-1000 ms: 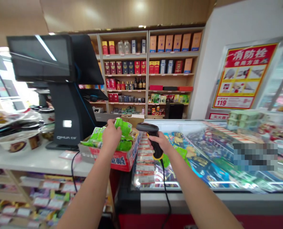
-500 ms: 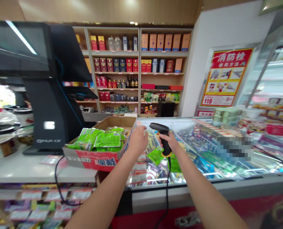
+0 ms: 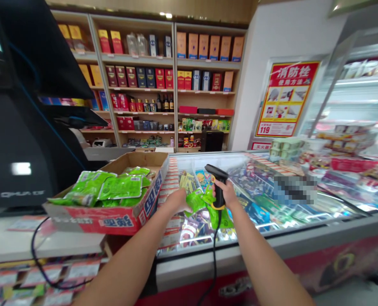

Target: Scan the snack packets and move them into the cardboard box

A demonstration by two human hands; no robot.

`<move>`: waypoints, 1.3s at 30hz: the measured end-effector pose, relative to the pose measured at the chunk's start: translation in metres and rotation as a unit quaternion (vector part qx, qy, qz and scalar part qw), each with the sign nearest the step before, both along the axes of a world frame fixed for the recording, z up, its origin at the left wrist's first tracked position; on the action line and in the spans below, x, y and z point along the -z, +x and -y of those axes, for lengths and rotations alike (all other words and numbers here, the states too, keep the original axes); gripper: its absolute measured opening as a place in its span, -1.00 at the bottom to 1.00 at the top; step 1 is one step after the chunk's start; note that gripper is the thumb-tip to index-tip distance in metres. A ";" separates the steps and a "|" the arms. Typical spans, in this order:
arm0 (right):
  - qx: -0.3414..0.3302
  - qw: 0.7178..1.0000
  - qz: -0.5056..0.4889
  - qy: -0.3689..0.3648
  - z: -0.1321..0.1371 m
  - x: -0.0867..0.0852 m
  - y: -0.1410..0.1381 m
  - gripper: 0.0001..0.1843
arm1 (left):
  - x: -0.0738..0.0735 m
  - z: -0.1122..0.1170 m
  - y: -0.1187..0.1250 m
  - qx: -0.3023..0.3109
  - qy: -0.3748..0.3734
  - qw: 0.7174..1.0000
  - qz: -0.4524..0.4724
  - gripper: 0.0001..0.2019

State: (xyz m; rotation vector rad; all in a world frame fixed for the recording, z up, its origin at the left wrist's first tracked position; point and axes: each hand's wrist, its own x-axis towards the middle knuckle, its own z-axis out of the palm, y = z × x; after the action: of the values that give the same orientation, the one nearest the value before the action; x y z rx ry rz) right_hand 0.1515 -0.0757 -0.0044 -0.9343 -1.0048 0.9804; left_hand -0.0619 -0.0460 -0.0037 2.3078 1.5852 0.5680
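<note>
My right hand point(image 3: 227, 193) is wrapped around the handle of a black barcode scanner point(image 3: 220, 191), its head tilted up to the left and its cable hanging down. Just left of it, my left hand point(image 3: 177, 201) has its fingers closed on the left edge of a green snack packet point(image 3: 195, 203); its fingertips are partly hidden. Another green packet point(image 3: 219, 217) lies on the freezer's glass top below the scanner.
An open cardboard box point(image 3: 93, 216) of green packets stands on the counter point(image 3: 4, 244) at left, beside a dark cash register point(image 3: 19, 157). The chest freezer point(image 3: 271, 244) spans the right. Stacked egg-carton-like packs point(image 3: 286, 146) sit on it. Shelves point(image 3: 140, 90) of boxes stand behind.
My left hand has moved down from above the glass onto a green packet and closed on its edge. The scanner stays in my right hand. The view has shifted right.
</note>
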 end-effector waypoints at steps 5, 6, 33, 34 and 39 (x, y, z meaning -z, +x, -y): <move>-0.030 0.999 0.011 -0.014 0.005 -0.005 0.002 -0.62 | -0.003 -0.016 -0.003 -0.072 0.056 0.961 0.259 -0.73; -0.041 0.999 0.020 -0.021 0.006 -0.005 0.002 -0.62 | -0.004 -0.018 -0.004 -0.076 0.073 0.952 0.289 -0.79; -0.111 0.989 0.083 -0.042 0.009 -0.004 0.002 -0.67 | -0.011 -0.014 -0.004 -0.114 0.129 0.877 0.448 -0.94; -0.110 0.990 0.080 -0.041 0.010 -0.004 0.002 -0.67 | -0.011 -0.014 -0.004 -0.113 0.128 0.877 0.449 -0.93; -0.102 0.991 0.073 -0.048 0.011 -0.006 0.002 -0.64 | -0.014 -0.008 -0.003 -0.113 0.141 0.888 0.423 -0.93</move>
State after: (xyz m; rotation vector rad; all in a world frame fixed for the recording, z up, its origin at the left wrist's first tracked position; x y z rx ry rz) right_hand 0.1534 -0.0867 0.0013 -1.0080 -1.2020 1.1529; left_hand -0.0651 -0.0376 0.0101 1.6130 1.3534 1.6745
